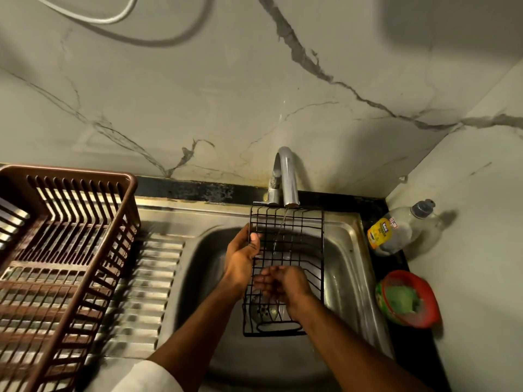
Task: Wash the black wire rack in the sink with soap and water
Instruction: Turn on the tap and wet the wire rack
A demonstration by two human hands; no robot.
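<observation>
Marble-veined wall panels back a stainless steel sink (351,267), over whose basin the black wire rack (294,250) is held under a thin stream from the curved chrome tap (285,176). Its left edge is gripped by the left hand (240,258); the right hand (283,284) is laid flat, fingers straight, against the grid. A clear soap bottle (402,227) and red bowl (410,298) are seen right, a brown plastic dish basket (70,250) left.

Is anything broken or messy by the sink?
Nothing looks broken or spilled. The black strip behind the sink looks grimy, with pale patches near the tap. The soap bottle leans against the wall instead of standing upright. The left hand holds the black wire rack under the running water.
</observation>
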